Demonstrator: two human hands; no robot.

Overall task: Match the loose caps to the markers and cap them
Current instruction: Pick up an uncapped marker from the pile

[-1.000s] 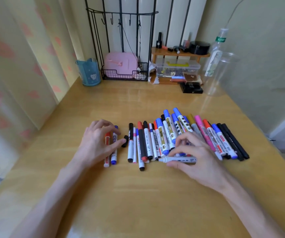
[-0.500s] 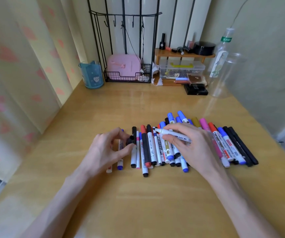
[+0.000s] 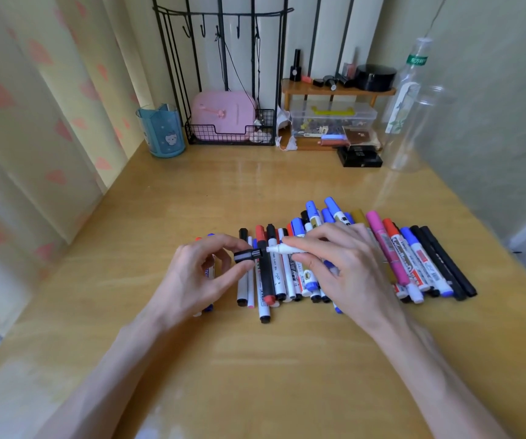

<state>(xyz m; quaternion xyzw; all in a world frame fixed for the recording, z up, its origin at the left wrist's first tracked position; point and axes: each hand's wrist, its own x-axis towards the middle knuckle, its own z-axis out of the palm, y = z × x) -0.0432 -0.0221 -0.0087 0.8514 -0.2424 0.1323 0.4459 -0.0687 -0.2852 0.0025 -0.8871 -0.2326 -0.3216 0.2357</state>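
L hand (image 3: 201, 274) pinches ribbed blk cap (image 3: 248, 255); R hand (image 3: 347, 264) holds white marker (image 3: 287, 249).

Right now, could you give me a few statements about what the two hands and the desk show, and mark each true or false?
1. The left hand pinches a black cap. True.
2. The right hand holds a white marker, its tip pointing at that cap. True.
3. The pink marker is in the right hand. False: the pink marker lies in the row on the table.
4. The blue cup stands close to the person. False: the blue cup stands at the far left, beside the wire rack.
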